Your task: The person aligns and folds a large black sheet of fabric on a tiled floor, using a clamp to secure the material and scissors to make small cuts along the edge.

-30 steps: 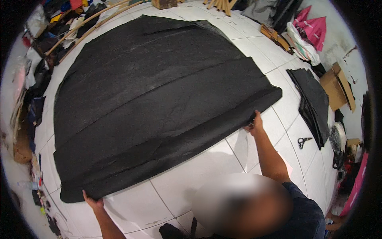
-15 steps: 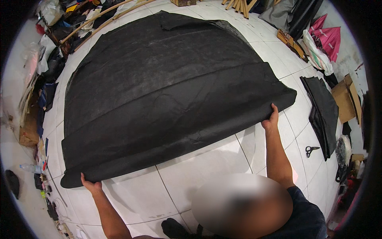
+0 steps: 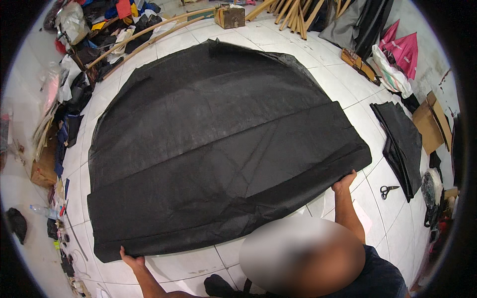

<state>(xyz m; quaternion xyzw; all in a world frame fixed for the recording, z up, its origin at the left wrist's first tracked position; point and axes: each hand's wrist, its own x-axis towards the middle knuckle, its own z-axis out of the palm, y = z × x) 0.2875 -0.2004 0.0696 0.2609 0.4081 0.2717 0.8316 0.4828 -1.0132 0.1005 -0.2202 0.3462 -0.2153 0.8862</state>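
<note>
A large sheet of black fabric [image 3: 213,129] is spread over the tiled floor, its far side rounded. Its near part lies folded over in a wide band, with creases across it. At the near left corner my left hand [image 3: 132,259] grips the fabric's edge, with one digit showing at the edge and the rest hidden beneath. My right hand [image 3: 344,182] holds the same edge near the right corner, its other fingers also under the cloth. Between the hands the near edge sags and ripples.
Black scissors [image 3: 389,191] lie on the white tiles at the right, beside a folded black cloth [image 3: 400,144]. An opened cardboard box [image 3: 431,123] stands by the wall. Long curved poles [image 3: 149,36] and heaped scraps line the far left. A wooden box [image 3: 229,17] and several sticks [image 3: 297,17] are at the back.
Both hands have come nearer to me, bringing the fabric's near edge along. The folded band now looks broader and its near edge more rumpled. The view has shifted a little.
</note>
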